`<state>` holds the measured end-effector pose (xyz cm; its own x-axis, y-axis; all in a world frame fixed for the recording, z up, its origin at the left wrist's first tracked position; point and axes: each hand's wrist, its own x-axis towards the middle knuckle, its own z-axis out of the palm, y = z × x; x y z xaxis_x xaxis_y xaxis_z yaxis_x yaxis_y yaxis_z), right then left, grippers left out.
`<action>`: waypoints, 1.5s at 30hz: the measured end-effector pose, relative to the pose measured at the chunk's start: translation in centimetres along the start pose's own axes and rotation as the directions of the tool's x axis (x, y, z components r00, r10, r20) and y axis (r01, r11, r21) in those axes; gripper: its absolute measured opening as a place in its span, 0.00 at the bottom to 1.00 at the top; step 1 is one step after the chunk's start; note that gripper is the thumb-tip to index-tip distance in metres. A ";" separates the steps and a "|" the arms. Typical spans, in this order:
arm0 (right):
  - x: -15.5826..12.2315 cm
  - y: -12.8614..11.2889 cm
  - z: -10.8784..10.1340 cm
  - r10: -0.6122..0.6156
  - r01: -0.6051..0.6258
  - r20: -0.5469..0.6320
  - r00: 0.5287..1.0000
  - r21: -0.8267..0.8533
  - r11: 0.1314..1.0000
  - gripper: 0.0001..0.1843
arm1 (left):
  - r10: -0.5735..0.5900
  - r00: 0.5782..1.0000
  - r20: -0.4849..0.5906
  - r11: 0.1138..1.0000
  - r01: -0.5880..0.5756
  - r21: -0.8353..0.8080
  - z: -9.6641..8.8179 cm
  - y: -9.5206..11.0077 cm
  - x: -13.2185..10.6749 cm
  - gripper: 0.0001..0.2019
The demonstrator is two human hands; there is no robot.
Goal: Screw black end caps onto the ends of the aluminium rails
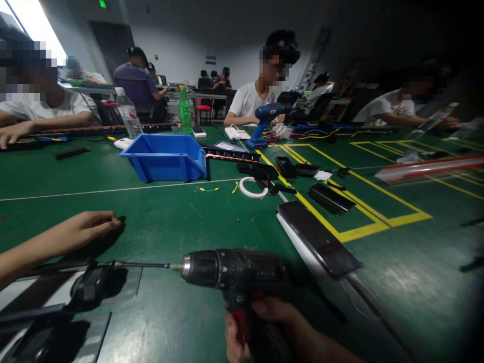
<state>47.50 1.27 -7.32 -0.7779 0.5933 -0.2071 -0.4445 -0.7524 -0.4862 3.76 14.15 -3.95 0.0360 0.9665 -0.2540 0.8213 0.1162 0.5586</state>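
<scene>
My right hand grips the handle of a black and red cordless drill held level, its chuck pointing left. A short bit at the chuck lines up with a thin dark metal rod; whether they touch I cannot tell. That rod reaches out from a black rounded part on a clear plate at the left. My left hand rests on the green table just behind this part, fingers extended close together, with nothing visible in it. A second black part on a similar plate lies in the lower left corner.
Beyond my hands stand a blue bin, a clear bottle, a green bottle and a blue drill. A phone-like slab, a white tape ring and black pieces lie right of centre. Several people sit around.
</scene>
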 end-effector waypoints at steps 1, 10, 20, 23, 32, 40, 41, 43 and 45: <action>0.0 -0.1 0.0 -0.020 0.020 0.009 1.000 0.005 1.000 0.24 | 0.035 0.994 0.101 0.999 -0.034 -0.007 -0.5 -0.2 0.1 0.21; 0.8 -1.3 2.0 -0.043 0.044 -0.050 0.998 0.033 0.998 0.25 | 0.252 0.963 0.099 0.960 -0.261 0.099 -1.3 0.3 0.5 0.20; 7.2 -3.9 5.0 -0.002 -0.003 -0.071 0.997 -0.063 0.998 0.23 | 0.287 0.883 -0.371 0.958 -0.257 0.129 -2.3 1.0 -0.3 0.17; 8.3 -4.1 4.6 0.032 -0.040 -0.103 0.994 -0.080 0.996 0.21 | 0.263 0.833 -0.487 0.964 -0.240 0.110 -2.4 1.0 -0.7 0.17; 8.0 -3.9 3.9 0.027 -0.034 -0.122 0.992 -0.057 0.998 0.15 | 0.236 0.685 -0.689 0.963 -0.258 0.074 -2.8 4.1 -2.3 0.12; 8.3 -4.3 3.6 0.080 -0.083 -0.062 0.995 -0.048 0.995 0.15 | 0.376 0.839 -0.393 0.918 -0.279 0.281 -0.5 6.5 -12.0 0.08; 8.4 -4.3 3.5 0.093 -0.096 -0.053 0.994 -0.052 0.994 0.15 | 0.393 0.843 -0.368 0.903 -0.278 0.327 -0.1 6.2 -13.3 0.08; 8.4 -4.1 3.2 0.105 -0.107 -0.043 0.994 -0.064 0.992 0.17 | 0.388 0.861 -0.329 0.886 -0.249 0.392 0.8 5.5 -15.2 0.10; 8.5 -3.9 2.8 0.096 -0.099 -0.038 0.995 -0.084 0.992 0.18 | 0.348 0.886 -0.305 0.890 -0.210 0.406 1.6 4.8 -16.1 0.12</action>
<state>41.42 8.40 -4.81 -0.7992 0.5292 -0.2850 -0.3265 -0.7804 -0.5333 8.06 -1.18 1.54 0.1438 0.9670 0.2105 0.9541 -0.1920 0.2300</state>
